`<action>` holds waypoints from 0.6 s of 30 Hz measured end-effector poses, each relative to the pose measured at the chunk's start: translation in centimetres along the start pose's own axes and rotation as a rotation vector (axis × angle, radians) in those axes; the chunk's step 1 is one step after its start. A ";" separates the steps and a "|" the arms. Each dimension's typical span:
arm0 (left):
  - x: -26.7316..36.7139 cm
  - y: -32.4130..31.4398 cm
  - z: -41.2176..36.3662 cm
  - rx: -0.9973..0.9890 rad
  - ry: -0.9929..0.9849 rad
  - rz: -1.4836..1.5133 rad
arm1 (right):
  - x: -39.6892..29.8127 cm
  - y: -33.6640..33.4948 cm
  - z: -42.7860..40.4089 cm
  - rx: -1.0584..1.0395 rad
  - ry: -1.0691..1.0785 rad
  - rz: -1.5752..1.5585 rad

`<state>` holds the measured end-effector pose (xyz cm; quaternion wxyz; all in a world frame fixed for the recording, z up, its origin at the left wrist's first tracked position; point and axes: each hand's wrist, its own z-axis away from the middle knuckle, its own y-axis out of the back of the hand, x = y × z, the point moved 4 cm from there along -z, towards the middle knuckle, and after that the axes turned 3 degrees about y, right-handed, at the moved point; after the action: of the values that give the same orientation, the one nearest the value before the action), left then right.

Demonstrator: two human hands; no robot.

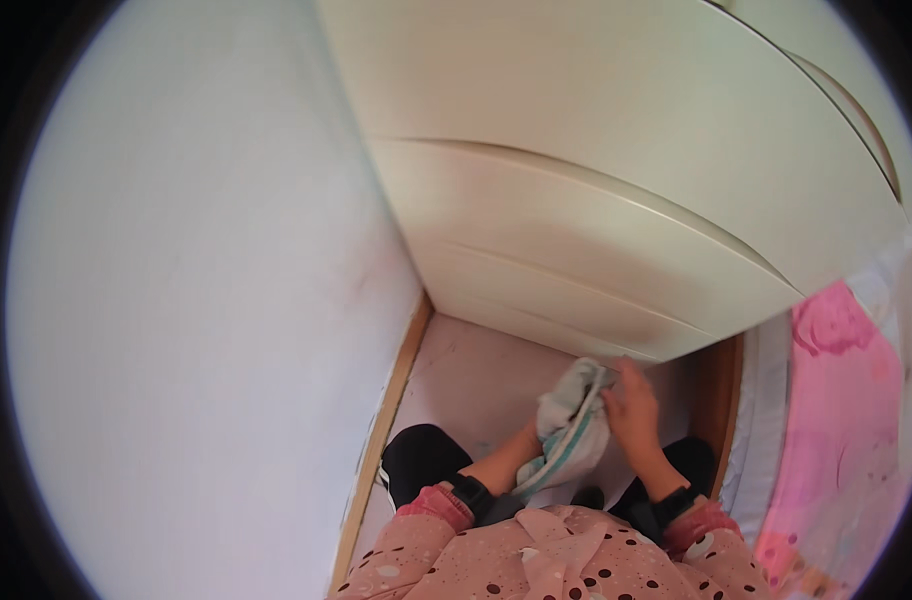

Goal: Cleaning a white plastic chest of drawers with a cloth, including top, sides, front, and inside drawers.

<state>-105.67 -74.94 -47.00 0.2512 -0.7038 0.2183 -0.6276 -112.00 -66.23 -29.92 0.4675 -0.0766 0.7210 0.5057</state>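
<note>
A white cloth with a teal stripe and a pale hem [576,431] is bunched up in front of my knees. My left hand [532,439] holds it from the left; the cloth hides most of the fingers. To the right of the cloth, my right hand [636,405] is raised with its fingers apart. Its thumb side is at the cloth's edge, and whether it touches is not clear.
A cream cabinet front [546,247] with curved edges stands close ahead. On the left is a white wall [201,300] with a wooden skirting strip [396,386]. To the right, a bed with a wooden side board [726,405] bears a pink cover [838,420]. The floor [471,367] is pale.
</note>
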 end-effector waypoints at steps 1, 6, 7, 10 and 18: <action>2.6 -3.0 -0.4 -0.053 0.131 0.486 | -0.6 1.5 0.5 0.235 0.174 0.250; 10.8 -3.1 2.1 0.560 -0.043 0.249 | -6.4 -2.1 1.6 0.033 0.317 0.070; 11.4 -3.8 1.9 0.657 -0.009 0.620 | -6.2 -3.3 1.6 -0.045 0.213 0.081; 12.9 -4.2 2.0 0.684 -0.113 0.942 | -5.6 -6.1 0.0 0.105 0.152 -0.326; 21.0 3.0 6.2 0.631 -0.463 0.586 | -15.6 -4.5 -8.1 0.363 0.679 0.142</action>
<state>-97.06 -89.84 -33.16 0.6602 -0.6235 0.1449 -0.3930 -105.65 -80.52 -20.74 0.1720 -0.1056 0.9160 0.3467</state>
